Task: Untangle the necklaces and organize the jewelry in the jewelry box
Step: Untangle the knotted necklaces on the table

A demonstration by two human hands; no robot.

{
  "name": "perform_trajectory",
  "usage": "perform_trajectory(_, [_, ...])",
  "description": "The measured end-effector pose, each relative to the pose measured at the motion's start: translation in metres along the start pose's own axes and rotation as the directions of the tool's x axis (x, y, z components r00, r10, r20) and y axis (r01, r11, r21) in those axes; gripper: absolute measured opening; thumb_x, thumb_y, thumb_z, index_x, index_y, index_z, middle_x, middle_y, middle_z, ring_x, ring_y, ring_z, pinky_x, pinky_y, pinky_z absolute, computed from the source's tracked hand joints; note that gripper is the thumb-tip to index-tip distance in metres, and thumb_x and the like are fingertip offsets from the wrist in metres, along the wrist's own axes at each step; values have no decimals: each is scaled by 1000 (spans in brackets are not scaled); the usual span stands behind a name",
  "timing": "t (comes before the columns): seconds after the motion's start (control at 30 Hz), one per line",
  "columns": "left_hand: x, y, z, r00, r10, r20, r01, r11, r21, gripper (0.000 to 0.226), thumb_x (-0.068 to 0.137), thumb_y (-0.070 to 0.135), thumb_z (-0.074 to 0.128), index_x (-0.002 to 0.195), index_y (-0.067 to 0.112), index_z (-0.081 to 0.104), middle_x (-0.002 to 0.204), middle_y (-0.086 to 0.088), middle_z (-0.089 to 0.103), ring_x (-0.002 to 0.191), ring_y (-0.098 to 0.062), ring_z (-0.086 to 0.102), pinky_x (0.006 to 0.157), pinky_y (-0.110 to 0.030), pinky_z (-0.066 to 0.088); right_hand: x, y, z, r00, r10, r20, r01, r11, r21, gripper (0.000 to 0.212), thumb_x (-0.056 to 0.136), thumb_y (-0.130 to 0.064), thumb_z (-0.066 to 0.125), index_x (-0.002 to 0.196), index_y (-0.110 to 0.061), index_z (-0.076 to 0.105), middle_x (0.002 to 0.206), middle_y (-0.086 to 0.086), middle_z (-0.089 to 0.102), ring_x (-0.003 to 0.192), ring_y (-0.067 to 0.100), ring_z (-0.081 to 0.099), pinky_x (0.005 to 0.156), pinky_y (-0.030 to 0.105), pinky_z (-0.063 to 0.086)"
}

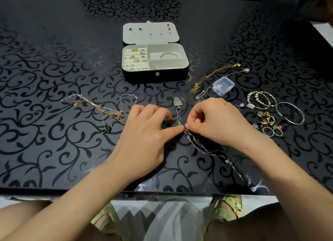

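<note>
Head view: your right hand [216, 123] pinches the thin silver chain necklace [207, 150] on the black patterned surface [54, 150]; your left hand [149, 130], fingers curled, thumbs the same spot. Beyond stands the open black jewelry box [155, 75].

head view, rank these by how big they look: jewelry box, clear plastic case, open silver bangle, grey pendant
1. jewelry box
2. open silver bangle
3. clear plastic case, close to the bangle, so unsure
4. grey pendant
</note>
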State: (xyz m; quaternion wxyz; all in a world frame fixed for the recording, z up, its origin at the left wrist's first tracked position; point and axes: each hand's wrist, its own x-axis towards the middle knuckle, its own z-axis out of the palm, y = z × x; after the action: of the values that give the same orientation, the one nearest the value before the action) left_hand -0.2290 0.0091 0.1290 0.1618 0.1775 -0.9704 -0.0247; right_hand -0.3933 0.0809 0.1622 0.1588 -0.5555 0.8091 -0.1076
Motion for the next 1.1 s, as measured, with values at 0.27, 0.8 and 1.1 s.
perform_trajectory(0.27, [2,0,3,1000,-11,14,11,999,32,52,72,14,34,106,25,71,96,-7,62,87,-27,46,74,-36,25,-13,2,-6,994,-58,93,66,994,-88,11,85,-28,55,77,-25,62,63,-13,49,77,12,51,73,28,42])
perform_trajectory(0.8, [2,-2,6,1000,-18,14,18,1000,-2,52,73,14,34,107,25,72,95,-8,62,87,-26,45,74,-34,24,-17,18,-14,990,-141,0,141,989,-36,11,93,-19,49,82,-19,47,94,-5,53,94,16,43,82,29,34])
perform_trajectory(1.1, [2,-3,6,999,-26,20,26,1000,11,53,71,14,35,107,25,72,95,-8,63,86,-31,54,76,-35,26,-27,16,-15,993,-118,14,117,990,81,11,91,-22,51,82,-24,46,68,-8,57,69,10,52,68,31,41])
